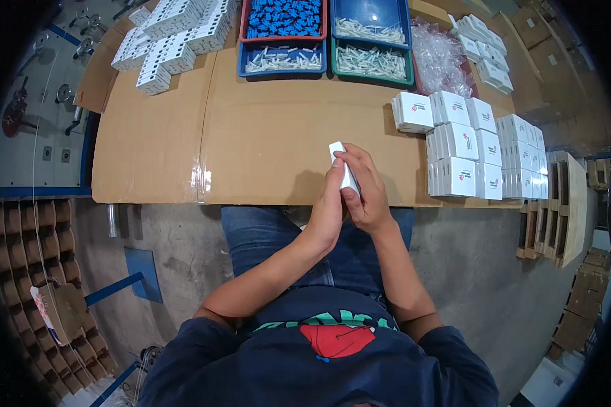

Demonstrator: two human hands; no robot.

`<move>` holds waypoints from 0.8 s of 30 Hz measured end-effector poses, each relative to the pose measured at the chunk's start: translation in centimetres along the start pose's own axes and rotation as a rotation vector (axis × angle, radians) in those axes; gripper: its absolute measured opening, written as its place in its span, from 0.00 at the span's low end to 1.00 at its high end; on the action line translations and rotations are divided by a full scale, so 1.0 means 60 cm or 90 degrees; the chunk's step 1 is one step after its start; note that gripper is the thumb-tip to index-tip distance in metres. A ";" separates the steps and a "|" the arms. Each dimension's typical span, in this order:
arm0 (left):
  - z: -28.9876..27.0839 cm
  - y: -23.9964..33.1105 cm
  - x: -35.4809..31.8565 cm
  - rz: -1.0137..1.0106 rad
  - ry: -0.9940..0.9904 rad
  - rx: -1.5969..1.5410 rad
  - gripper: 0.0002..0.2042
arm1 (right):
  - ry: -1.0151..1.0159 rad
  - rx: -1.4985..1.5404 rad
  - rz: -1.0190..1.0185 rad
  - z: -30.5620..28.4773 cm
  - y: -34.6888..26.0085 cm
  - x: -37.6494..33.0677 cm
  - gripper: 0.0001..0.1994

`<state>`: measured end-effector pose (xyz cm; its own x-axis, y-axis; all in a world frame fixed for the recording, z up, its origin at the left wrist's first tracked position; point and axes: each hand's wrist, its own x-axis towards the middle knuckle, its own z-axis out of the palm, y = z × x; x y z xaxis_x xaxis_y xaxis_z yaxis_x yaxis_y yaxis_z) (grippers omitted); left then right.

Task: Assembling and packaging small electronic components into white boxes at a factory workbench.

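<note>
A small white box (347, 178) stands on its narrow side between my two hands, just above the near edge of the cardboard-covered table. My left hand (328, 203) presses along its left face, with the thumb near the top. From the right, my right hand (368, 193) closes over the box, fingers reaching across its upper end and thumb lower down. Most of the box is covered by my palms and fingers. Nearest on the right are stacks of similar white boxes (461, 141).
Blue pieces fill a red tray (242, 24); small white pieces lie in blue trays (278, 73) and a green tray (373, 80). Clear plastic bags (445, 61) fill another tray. White cartons (176, 54) are piled far left. A wooden pallet (569, 210) stands beyond the table's right end.
</note>
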<state>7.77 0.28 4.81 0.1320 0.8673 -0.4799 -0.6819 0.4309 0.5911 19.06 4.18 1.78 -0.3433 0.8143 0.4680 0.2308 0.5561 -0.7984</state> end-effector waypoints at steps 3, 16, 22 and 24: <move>-0.003 -0.006 0.005 0.027 -0.001 0.019 0.27 | 0.007 0.005 -0.005 -0.001 -0.001 0.000 0.28; -0.006 -0.001 0.005 0.000 -0.006 0.012 0.28 | 0.001 -0.004 -0.005 0.004 0.002 -0.001 0.28; -0.007 -0.007 0.007 0.013 -0.005 0.026 0.28 | 0.004 -0.013 -0.006 0.005 0.002 -0.003 0.28; -0.002 -0.007 0.007 0.007 0.003 0.020 0.28 | 0.001 -0.016 -0.004 0.004 0.002 -0.004 0.28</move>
<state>7.99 0.43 4.30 0.1215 0.8707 -0.4765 -0.6598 0.4295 0.6166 18.93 4.00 1.48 -0.3441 0.8106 0.4739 0.2515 0.5658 -0.7853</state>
